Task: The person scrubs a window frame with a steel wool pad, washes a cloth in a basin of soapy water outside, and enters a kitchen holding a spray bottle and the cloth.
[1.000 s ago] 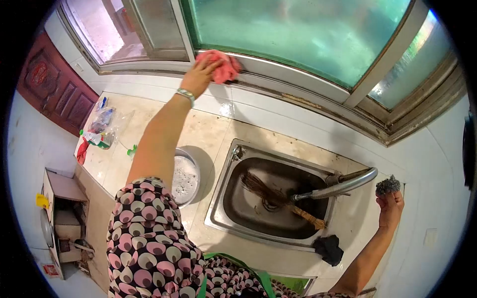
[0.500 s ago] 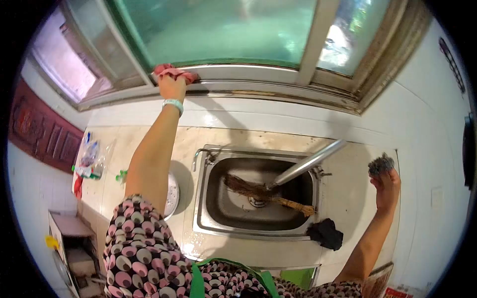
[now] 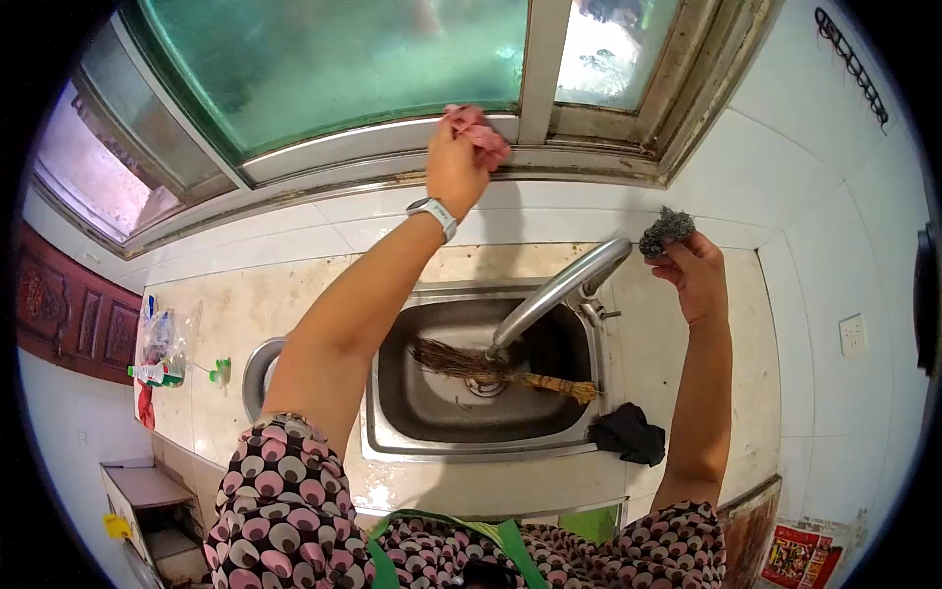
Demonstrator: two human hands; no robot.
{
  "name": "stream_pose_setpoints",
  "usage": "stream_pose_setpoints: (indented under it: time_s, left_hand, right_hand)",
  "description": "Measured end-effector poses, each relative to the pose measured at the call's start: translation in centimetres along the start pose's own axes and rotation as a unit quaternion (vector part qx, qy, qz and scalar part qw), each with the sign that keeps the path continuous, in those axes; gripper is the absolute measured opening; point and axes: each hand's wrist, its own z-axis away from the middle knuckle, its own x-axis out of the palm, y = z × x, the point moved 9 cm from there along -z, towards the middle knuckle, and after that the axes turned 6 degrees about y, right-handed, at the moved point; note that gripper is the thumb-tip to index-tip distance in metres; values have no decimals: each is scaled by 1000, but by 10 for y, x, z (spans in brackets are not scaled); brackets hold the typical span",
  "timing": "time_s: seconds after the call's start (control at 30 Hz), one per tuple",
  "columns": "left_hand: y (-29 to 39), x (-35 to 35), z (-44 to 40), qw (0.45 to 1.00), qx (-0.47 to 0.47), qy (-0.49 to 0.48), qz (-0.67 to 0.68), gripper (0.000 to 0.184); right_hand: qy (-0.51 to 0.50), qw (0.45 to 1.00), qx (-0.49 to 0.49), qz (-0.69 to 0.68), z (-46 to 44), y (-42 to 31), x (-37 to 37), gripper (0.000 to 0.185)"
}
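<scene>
My left hand [image 3: 457, 175] grips a crumpled pink cloth [image 3: 481, 137] against the lower rail of the window frame [image 3: 378, 140]. The arm reaches up across the counter, with a pale watch on the wrist. On the right, my right hand [image 3: 695, 277] pinches a dark grey wire scourer [image 3: 665, 232] between thumb and fingers, held up beside the curved faucet [image 3: 564, 294]. Below both hands lies the steel sink [image 3: 422, 432]. A straw brush [image 3: 461, 363] rests in its basin, across the drain.
A dark cloth [image 3: 628, 434] lies at the sink's right corner. A metal bowl [image 3: 257, 378] stands left of the sink, partly behind my arm. Farther left are a plastic bag [image 3: 169, 339], a green-and-white bottle [image 3: 157, 374] and a small green item [image 3: 220, 371].
My left hand has slid the pink cloth rightward along the window rail. My right hand has moved left and up with the scourer, closer to the faucet. The view has shifted.
</scene>
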Motion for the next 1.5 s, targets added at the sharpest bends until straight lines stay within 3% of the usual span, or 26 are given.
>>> stream_pose_setpoints:
  time_s: [0.03, 0.13, 0.17, 0.2, 0.27, 0.37, 0.43, 0.5, 0.57, 0.6, 0.63, 0.67, 0.7, 0.8, 0.87, 0.93, 1.03, 1.1, 1.23, 1.33, 1.37, 1.43, 1.5]
  left_hand:
    - [16, 9, 1, 998, 54, -4, 32, 22]
    - [40, 40, 4, 996, 12, -38, 75, 21]
    - [53, 49, 5, 993, 32, -98, 64, 20]
    - [49, 55, 5, 992, 33, -99, 70, 20]
    - [47, 68, 12, 974, 177, -138, -27, 16]
    - [19, 44, 9, 967, 174, -179, -50, 9]
    - [0, 24, 9, 968, 188, -146, -76, 15]
    - [-20, 8, 10, 971, 130, -169, -106, 25]
    - [-46, -9, 10, 975, 87, -181, -92, 29]
    - [-51, -21, 9, 975, 110, -160, -109, 29]
    - [-50, -30, 5, 972, 83, -180, -124, 31]
    - [-51, -37, 1, 968, 55, -201, -140, 34]
    - [-57, -39, -1, 968, 56, -202, -142, 34]
    - [-65, -38, -11, 973, 54, -197, -105, 30]
    - [-64, -26, -14, 959, 46, -260, -107, 26]
    - [-62, -24, -14, 961, 51, -245, -116, 24]
    - [-61, -24, -14, 963, 56, -230, -131, 23]
    - [-56, -21, -15, 961, 56, -234, -135, 23]
    - [-43, -13, -15, 948, 28, -267, -169, 28]
    - [-46, -8, -17, 942, 23, -272, -194, 28]
    - [-51, -7, -15, 936, 19, -277, -214, 27]
    - [-47, -6, -18, 934, 12, -286, -212, 26]
    - [-51, -4, -12, 931, -2, -299, -208, 25]
  right_hand:
    - [2, 1000, 2, 0, -1, 3, -3, 17]
    - [9, 1000, 10, 20, -1, 13, -14, 19]
    - [14, 1000, 11, 20, -2, 15, -16, 19]
    - [25, 999, 15, 22, -3, 15, -19, 18]
    - [38, 999, 20, 30, -14, 19, -26, 17]
    - [70, 996, 9, 53, -38, 24, -28, 15]
    - [76, 995, 2, 67, -57, 32, -23, 16]
    - [89, 993, -11, 79, -81, 38, -22, 17]
    - [123, 957, -100, 242, -104, 29, -21, 17]
    - [125, 958, -99, 240, -117, 34, -21, 17]
    - [185, 892, -254, 326, -119, 10, -18, 17]
    - [238, 791, -398, 400, -112, -8, -10, 17]
    - [258, 748, -475, 385, -105, -16, -6, 17]
    - [216, 745, -478, 413, -126, -8, -1, 17]
    - [240, 746, -469, 407, -138, 1, 2, 18]
    - [258, 748, -462, 401, -137, 4, 12, 18]
    - [210, 744, -483, 411, -134, 4, 36, 19]
    - [109, 773, -494, 382, -138, 8, 53, 14]
    - [-49, 711, -547, 439, -112, 10, 143, 11]
    - [-117, 692, -567, 432, -101, 1, 165, 13]
    - [-117, 692, -566, 433, -100, -2, 157, 13]
    - [-38, 705, -445, 551, -132, 6, 116, 18]
    - [71, 744, -436, 502, -153, 11, 43, 14]
